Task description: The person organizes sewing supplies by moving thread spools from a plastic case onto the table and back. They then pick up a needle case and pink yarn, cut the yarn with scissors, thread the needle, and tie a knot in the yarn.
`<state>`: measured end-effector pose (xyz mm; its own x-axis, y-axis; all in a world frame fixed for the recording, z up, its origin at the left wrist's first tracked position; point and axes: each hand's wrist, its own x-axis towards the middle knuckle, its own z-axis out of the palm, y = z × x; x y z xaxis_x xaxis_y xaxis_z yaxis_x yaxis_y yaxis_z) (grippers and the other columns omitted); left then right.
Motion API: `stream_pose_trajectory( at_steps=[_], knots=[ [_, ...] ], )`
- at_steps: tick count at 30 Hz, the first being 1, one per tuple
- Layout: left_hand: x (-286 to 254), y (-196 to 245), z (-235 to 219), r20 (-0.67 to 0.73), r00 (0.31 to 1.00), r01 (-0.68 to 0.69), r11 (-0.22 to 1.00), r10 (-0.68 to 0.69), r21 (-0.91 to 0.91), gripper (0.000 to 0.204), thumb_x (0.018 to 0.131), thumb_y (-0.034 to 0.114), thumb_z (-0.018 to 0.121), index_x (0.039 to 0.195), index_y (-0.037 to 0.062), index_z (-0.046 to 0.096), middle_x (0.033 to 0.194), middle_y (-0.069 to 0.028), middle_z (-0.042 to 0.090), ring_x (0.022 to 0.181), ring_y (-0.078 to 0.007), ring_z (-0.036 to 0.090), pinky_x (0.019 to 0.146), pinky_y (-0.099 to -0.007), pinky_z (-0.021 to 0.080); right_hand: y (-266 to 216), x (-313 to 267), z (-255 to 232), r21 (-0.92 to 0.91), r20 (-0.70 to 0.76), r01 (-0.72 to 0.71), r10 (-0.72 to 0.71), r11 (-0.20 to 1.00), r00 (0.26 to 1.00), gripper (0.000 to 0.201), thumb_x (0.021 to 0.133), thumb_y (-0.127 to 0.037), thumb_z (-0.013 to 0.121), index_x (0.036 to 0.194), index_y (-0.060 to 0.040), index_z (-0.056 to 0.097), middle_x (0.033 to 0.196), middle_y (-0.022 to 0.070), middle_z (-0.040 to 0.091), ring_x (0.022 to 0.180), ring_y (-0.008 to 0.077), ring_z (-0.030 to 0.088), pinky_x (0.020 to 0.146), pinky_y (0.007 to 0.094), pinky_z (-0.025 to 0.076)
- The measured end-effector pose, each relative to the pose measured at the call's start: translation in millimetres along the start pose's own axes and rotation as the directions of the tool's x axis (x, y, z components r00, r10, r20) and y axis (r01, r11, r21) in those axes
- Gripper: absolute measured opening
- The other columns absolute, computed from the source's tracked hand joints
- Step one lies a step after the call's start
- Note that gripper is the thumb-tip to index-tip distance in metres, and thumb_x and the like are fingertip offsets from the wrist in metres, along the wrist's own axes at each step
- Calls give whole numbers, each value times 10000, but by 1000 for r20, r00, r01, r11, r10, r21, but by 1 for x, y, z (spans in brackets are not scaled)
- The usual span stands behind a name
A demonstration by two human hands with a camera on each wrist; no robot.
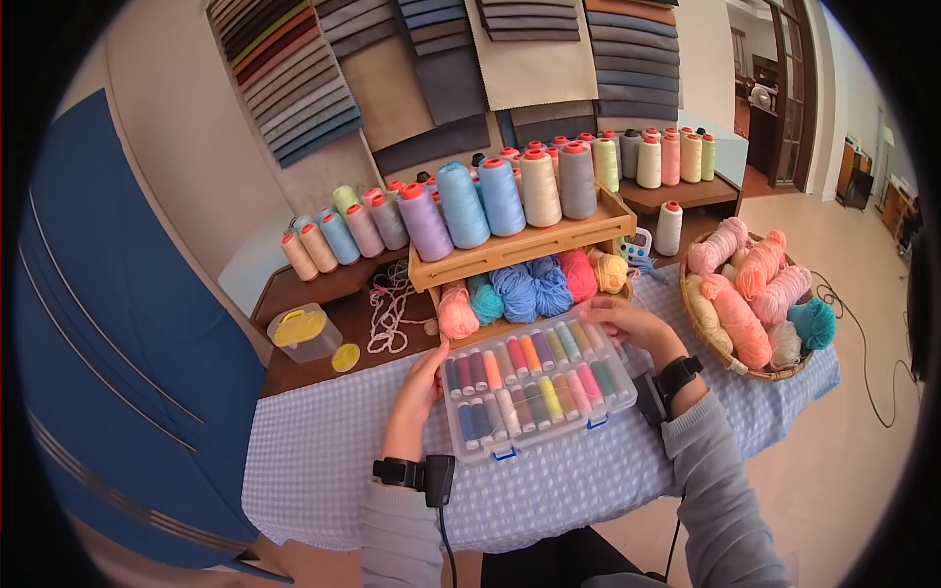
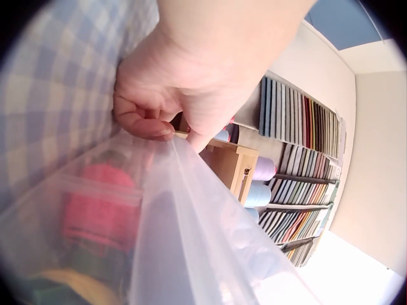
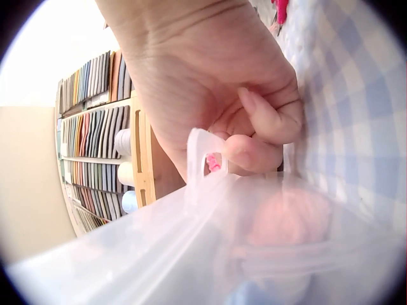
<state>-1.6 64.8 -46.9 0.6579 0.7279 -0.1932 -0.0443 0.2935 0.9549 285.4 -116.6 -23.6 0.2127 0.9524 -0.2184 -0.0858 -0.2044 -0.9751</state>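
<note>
Both hands hold a clear plastic thread box (image 1: 524, 446) over the checked tablecloth. Two rows of small thread spools (image 1: 548, 400) in many colours show through its lid, and blue latches (image 1: 504, 454) sit on the near side. My left hand (image 1: 421, 384) grips the box's left end; in the left wrist view its fingers (image 2: 147, 129) curl at the edge, with the thumb on the opposite face. At the far right corner my right hand (image 1: 632, 323) grips the other end. The right wrist view shows its curled fingers (image 3: 254, 152) beside a slotted plastic tab (image 3: 197, 159).
Behind the box stands a wooden rack (image 1: 529, 242) with large thread cones on top and yarn balls (image 1: 534, 289) below. A wicker basket (image 1: 737, 365) of yarn is at right. At left are a small clear tub (image 1: 312, 343), a yellow disc (image 1: 345, 358) and loose cord (image 1: 389, 318).
</note>
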Motion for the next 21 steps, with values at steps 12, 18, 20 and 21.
stream_pose_trajectory(
  at_steps=[12,18,20,21],
  knots=[
    [3,-5,-2,-10,999,-44,999,44,-3,230,824,397,588,793,174,546,623,93,433,512,-24,387,468,-171,324,14,4,7,163,-109,86,-68,983,992,216,843,-256,590,952,-77,544,571,-98,383,449,-7,302,383,147,213],
    [8,-6,-5,24,997,-77,997,77,21,237,828,402,584,810,169,552,612,96,429,514,-21,384,469,-172,319,13,3,7,167,-85,100,-87,981,993,239,832,-260,606,984,-85,549,703,-63,537,510,-6,433,387,144,266],
    [5,-5,-3,21,997,-78,997,78,16,242,828,407,584,807,168,553,612,96,429,511,-21,381,467,-172,314,15,4,5,160,-102,85,-69,983,992,243,831,-262,608,989,-88,546,720,-55,549,519,-3,447,388,142,270],
    [2,-2,0,-6,998,-56,998,57,17,250,827,413,584,815,165,558,610,97,427,507,-20,377,464,-170,307,12,3,8,159,-120,73,-54,985,991,248,830,-263,610,995,-91,543,737,-47,562,528,-1,460,390,140,273]
  ],
)
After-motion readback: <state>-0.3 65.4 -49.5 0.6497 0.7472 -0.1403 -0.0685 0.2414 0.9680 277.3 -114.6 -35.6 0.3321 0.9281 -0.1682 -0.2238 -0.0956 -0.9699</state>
